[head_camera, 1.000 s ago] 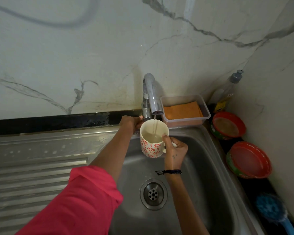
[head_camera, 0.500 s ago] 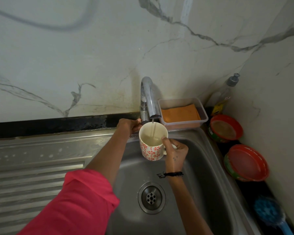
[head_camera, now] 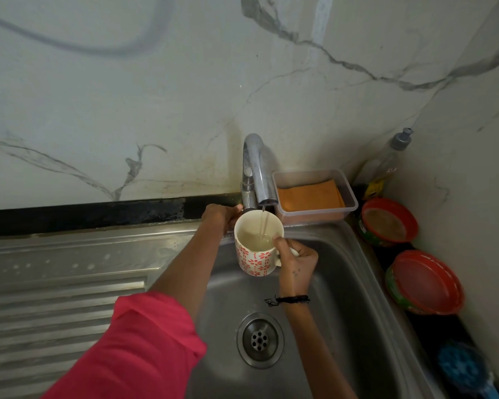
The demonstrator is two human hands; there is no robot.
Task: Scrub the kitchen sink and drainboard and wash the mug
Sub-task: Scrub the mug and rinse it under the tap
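Observation:
A white mug [head_camera: 255, 259] with a red flower pattern is held upright under the chrome tap [head_camera: 257, 171], above the steel sink [head_camera: 340, 283]. A thin stream of water runs into it and water stands inside. My right hand [head_camera: 296, 262] grips the mug by its handle, thumb on the rim. My left hand [head_camera: 221, 217] is closed at the base of the tap, behind the mug; what it holds there is hidden. The ribbed drainboard [head_camera: 64, 286] lies to the left of the basin.
A clear plastic box [head_camera: 349, 194] with an orange cloth sits behind the sink at the right. A soap bottle [head_camera: 386, 165], two red-rimmed bowls [head_camera: 388, 221] [head_camera: 424, 282] and a blue brush [head_camera: 464, 370] line the dark counter on the right. The drain [head_camera: 260, 339] is open.
The mug and both hands have stayed in place under the running tap. Only the camera has shifted a little.

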